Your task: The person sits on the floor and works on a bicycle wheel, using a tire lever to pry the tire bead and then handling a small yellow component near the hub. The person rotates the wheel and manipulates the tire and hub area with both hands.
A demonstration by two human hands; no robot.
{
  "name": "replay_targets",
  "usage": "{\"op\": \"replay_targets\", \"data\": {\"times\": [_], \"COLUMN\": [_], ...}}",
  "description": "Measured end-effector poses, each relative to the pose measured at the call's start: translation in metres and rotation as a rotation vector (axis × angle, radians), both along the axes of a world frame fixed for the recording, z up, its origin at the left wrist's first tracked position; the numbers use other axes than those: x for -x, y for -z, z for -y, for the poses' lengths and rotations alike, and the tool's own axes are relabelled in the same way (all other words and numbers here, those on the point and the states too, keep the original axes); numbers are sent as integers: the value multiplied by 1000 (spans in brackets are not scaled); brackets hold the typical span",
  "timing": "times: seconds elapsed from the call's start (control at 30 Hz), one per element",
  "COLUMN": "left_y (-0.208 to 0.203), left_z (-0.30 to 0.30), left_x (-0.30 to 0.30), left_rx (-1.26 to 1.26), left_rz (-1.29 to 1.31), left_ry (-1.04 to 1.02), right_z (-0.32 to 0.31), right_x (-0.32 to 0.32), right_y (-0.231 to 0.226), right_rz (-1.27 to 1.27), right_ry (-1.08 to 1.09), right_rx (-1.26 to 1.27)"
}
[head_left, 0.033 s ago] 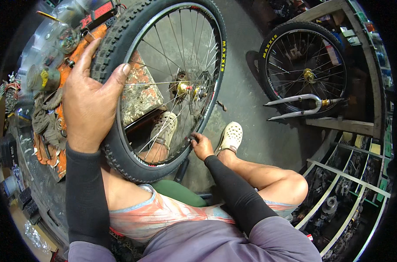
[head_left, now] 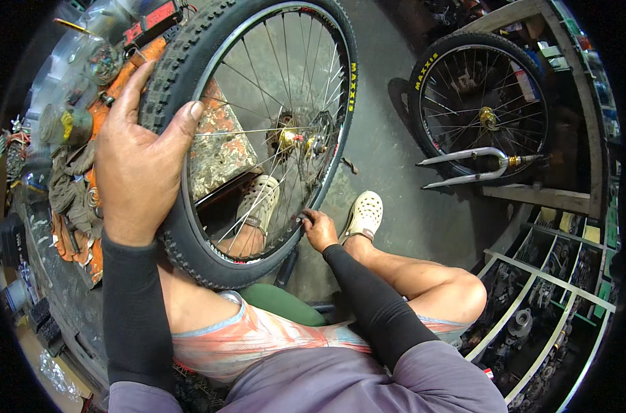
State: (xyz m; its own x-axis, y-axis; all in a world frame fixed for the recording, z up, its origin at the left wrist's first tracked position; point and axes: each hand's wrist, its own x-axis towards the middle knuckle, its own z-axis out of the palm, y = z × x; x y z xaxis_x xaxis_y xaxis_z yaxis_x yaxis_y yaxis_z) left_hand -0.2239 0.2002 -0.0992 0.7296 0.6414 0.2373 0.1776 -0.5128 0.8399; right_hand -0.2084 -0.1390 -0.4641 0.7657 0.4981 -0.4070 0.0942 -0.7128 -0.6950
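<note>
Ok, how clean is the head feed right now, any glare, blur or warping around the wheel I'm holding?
Head view: strong fisheye, with a black rim and the shelf rails bowed. Light is even; a soft shadow lies on the concrete beside the second wheel. The left hand, the knobby tyre and the right hand read sharp, no glare.

The grey concrete floor [head_left: 402,172] carries most of what shows. At about one o'clock a second bicycle wheel [head_left: 481,110] stands on it, leaning against a wooden shelf frame [head_left: 540,196], with a silver fork [head_left: 464,165] across its lower part. Near centre, two pale perforated clogs [head_left: 364,215] rest flat on the concrete. At nine o'clock an orange bench [head_left: 86,206] holds crumpled rags [head_left: 68,182] and jars [head_left: 65,124].
</note>
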Motion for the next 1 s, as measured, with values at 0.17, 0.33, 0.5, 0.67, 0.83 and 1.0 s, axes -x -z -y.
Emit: {"op": "replay_targets", "data": {"times": [0.17, 0.33, 0.5, 0.67, 0.83, 1.0], "left_y": [-1, 0, 2, 2, 2, 0], "left_z": [0, -2, -2, -4, -4, -2], "left_x": [-5, -7, -6, -5, -5, -6], "left_rx": [20, 0, 84, 66, 20, 21], "left_rz": [52, 68, 87, 59, 63, 31], "left_ry": [21, 34, 49, 46, 56, 33], "right_z": [0, -2, 8, 9, 13, 15], "right_x": [-24, -26, -12, -23, -24, -15], "right_y": [-13, -25, -22, -35, -39, -27], "right_rz": [62, 123, 284, 356, 290, 317], "right_ry": [-205, -414, -594, -647, -631, -606], "right_rx": [57, 137, 163, 169, 134, 22]}}
